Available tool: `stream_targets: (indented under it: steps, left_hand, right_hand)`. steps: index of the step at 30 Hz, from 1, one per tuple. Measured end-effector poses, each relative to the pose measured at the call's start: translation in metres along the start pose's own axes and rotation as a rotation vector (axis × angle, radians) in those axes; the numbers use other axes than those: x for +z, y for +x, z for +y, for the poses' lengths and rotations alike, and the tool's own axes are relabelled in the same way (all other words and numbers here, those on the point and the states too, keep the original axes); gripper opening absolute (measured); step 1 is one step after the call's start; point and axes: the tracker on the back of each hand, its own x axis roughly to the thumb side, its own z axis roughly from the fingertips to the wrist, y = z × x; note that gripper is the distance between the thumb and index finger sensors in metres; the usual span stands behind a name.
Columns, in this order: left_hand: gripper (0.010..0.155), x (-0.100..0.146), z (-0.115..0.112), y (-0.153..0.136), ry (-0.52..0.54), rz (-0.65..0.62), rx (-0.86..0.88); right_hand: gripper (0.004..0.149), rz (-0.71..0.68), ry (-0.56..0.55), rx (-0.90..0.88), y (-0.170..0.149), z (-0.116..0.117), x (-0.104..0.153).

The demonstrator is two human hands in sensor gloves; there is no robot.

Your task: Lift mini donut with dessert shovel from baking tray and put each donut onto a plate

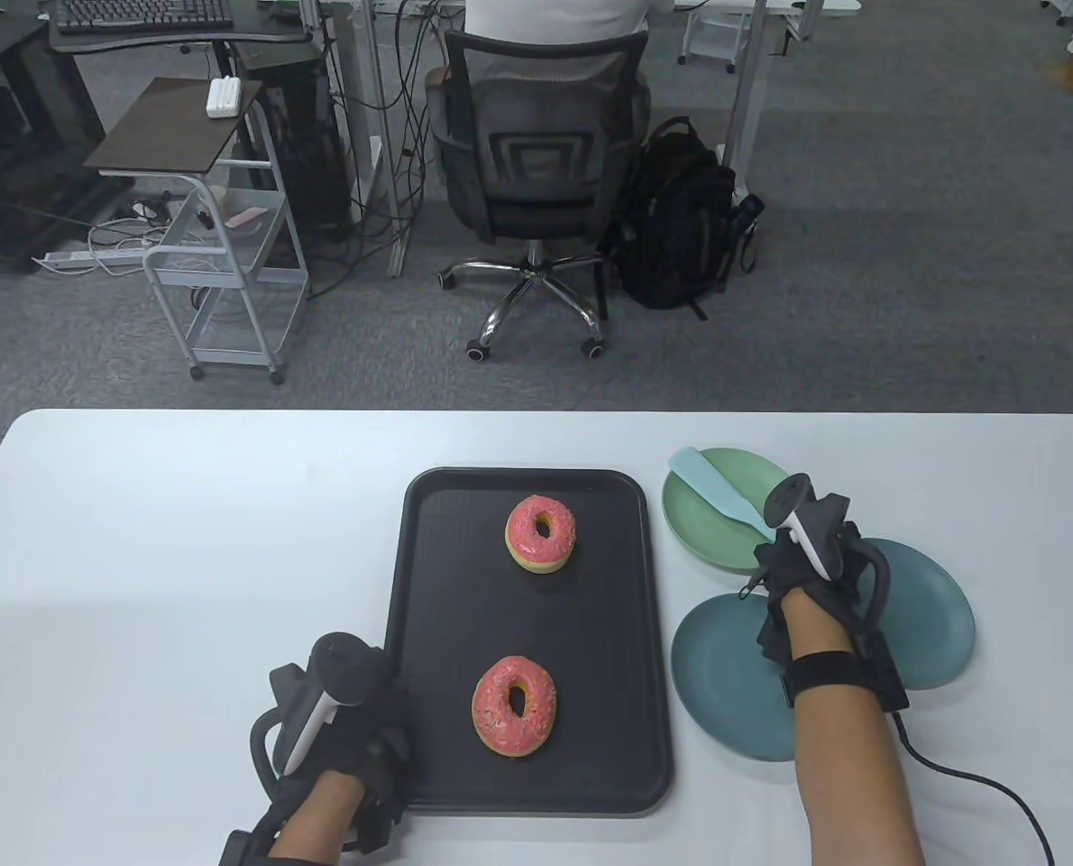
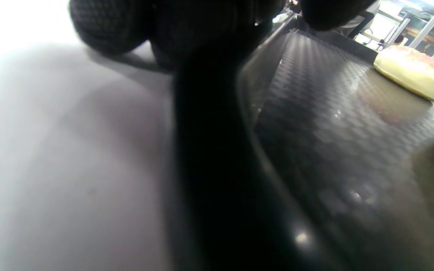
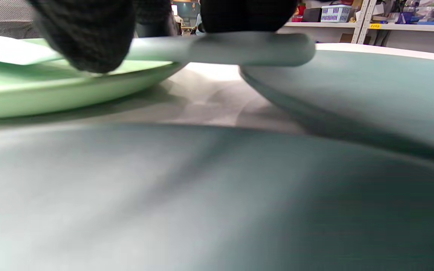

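Two pink-iced mini donuts lie on the black baking tray (image 1: 446, 586): one at the back (image 1: 541, 532), one at the front (image 1: 514, 693). The pale blue dessert shovel (image 1: 712, 487) lies with its blade on the light green plate (image 1: 699, 541). My right hand (image 1: 793, 555) is over its handle. In the right wrist view the fingertips (image 3: 85, 34) close on the handle (image 3: 239, 49), which bridges two plate rims. My left hand (image 1: 370, 722) holds the tray's front left rim; one fingertip (image 2: 107, 22) sits on the table beside the rim.
A teal plate (image 1: 929, 613) and a darker teal plate (image 1: 726, 667) lie under and beside my right wrist, close to the tray's right edge. The white table (image 1: 185, 559) stretches off to the left. Beyond its far edge stand an office chair (image 1: 536, 162) and a cart.
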Motion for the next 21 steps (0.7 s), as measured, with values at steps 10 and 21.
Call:
stream_targets:
  steps: [10,21]
  left_hand:
    - [0.061,-0.0005,-0.0001,0.0002,-0.011,0.005,0.0]
    - [0.062,0.0001,-0.0002,0.0008,-0.016,0.005,-0.003]
  right_hand:
    - [0.061,0.026,-0.067,0.047,0.0027,0.0004,0.0025]
    - [0.056,0.032,-0.113,0.073,0.008,0.0034,0.0014]
